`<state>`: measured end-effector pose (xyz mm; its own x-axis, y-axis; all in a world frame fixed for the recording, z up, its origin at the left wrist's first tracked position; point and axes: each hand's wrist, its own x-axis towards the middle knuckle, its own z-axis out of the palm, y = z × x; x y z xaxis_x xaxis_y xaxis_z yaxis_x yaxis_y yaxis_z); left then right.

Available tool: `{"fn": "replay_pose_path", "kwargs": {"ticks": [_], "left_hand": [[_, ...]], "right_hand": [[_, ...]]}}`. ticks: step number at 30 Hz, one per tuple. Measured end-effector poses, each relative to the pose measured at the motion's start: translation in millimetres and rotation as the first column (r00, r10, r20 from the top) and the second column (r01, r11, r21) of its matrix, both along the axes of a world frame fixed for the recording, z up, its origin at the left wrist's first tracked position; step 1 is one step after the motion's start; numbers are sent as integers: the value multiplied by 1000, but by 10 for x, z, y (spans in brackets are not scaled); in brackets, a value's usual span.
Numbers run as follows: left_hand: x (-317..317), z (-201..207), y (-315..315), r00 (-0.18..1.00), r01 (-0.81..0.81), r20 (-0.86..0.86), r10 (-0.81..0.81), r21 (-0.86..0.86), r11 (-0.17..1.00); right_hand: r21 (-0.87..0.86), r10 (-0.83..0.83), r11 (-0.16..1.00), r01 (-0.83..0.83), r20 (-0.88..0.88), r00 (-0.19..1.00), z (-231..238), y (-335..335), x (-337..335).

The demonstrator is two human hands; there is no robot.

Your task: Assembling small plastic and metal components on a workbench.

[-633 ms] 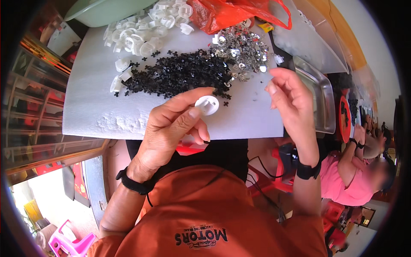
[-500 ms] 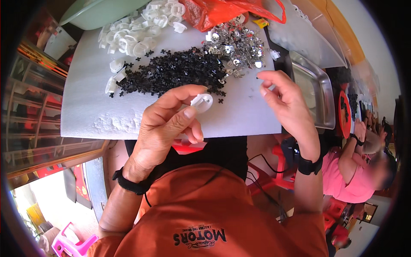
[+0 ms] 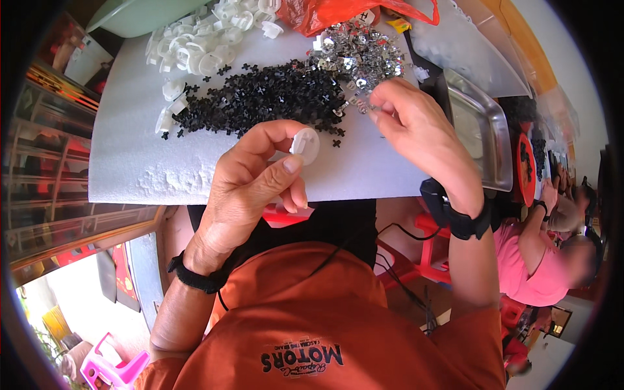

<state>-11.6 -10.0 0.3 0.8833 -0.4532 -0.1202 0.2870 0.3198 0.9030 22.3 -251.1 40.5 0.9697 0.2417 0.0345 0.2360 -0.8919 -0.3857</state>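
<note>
Directions are taken from the white disc (image 3: 306, 146), with twelve straight away from the person. The disc is held near the front edge of the table, pinched between thumb and forefinger of the left hand (image 3: 244, 179). The right hand (image 3: 413, 120) is reached to two o'clock, its thumb and forefinger brought close together at the near edge of the metal bits (image 3: 357, 55); whether anything is gripped there cannot be told.

The work on this disc is judged to be at an early stage: no black or metal part can be made out on it. Much appears to be left, since the metal bits are heaped at one o'clock, the black crosses (image 3: 260, 101) are spread between ten and eleven, and loose white parts (image 3: 201, 39) are piled beyond them. Whether any of those have been completed cannot be told.

The pale table top (image 3: 149, 175) is roughened near its front left. A red bag (image 3: 318, 13) is set towards half past twelve, a green bowl (image 3: 143, 14) between ten and eleven, and a steel tray (image 3: 500, 149) at three. A co-worker (image 3: 526, 260) in pink is seen at four, and a pink stool (image 3: 107, 367) between seven and eight.
</note>
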Motion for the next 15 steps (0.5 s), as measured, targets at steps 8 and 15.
{"fn": "replay_pose_path", "kwargs": {"ticks": [8,15], "left_hand": [[46,16,-2,1000,21,14,-21,-12,1000],[47,0,-26,999,-3,32,3,20,1000]], "right_hand": [[118,13,993,-18,46,999,19,-54,-149],[37,38,998,-41,68,997,-58,125,-85]]}}
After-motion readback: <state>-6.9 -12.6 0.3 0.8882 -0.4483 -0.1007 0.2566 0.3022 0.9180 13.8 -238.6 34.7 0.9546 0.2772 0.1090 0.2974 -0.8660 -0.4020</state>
